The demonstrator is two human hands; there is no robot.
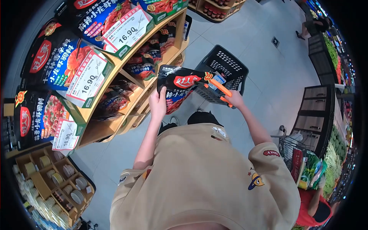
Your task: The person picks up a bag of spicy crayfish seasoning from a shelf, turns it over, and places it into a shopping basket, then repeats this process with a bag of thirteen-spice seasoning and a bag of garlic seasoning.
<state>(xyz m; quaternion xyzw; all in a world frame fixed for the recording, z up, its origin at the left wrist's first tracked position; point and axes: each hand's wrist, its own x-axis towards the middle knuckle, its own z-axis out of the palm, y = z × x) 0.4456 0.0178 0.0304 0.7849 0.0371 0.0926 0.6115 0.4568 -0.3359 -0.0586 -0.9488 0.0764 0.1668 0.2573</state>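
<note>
My left hand (158, 100) is closed on the edge of a black seasoning pouch (178, 86) with a red label, held in front of the wooden shelf. My right hand (234, 99) grips the orange handle (219, 87) of a dark shopping basket (226, 63). The basket hangs tilted, and a small pale blue and white item (219, 78) lies inside it. The pouch overlaps the basket's near left side.
A wooden shelf (142, 90) with similar pouches and price cards stands at the left. Bowls fill a rack (57, 178) at lower left. A loaded cart (291, 147) and a person in red (312, 207) are at right. Another person (316, 26) is at top right.
</note>
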